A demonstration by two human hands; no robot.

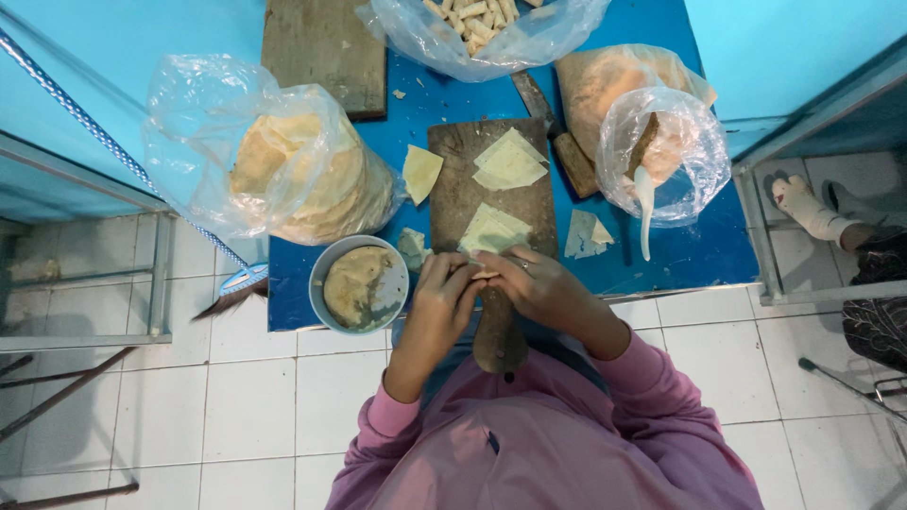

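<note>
Reference landmark: the wooden cutting board (491,189), lying on the blue table (699,250) with its handle toward the person.

1. The left hand (436,302) and the right hand (534,283) meet over the near end of the cutting board, just above its handle. Both hands are closed narrow, fingertips pinched together on 1 small pale wrapper piece (484,272) held between them. Most of that piece is hidden by the fingers.
2. A stack of pale square wrappers (493,229) lies on the cutting board, touching the far side of the hands. A second group of wrappers (510,161) lies at the far end of the board.
3. 1 loose wrapper (420,173) lies on the table just left of the board.
4. A round bowl (359,285) with a tan filling stands just left of the board's near end, beside the left hand.
5. A clear bag of flat round sheets (283,165) sits well left of the board.
6. A clear bag with a white spoon handle (661,161) sits right of the board; wrapper scraps (586,234) lie between them.
7. A knife (553,127) lies against the board's far right corner.
8. A bag of rolled pieces (482,24) lies beyond the board's far end.
</note>
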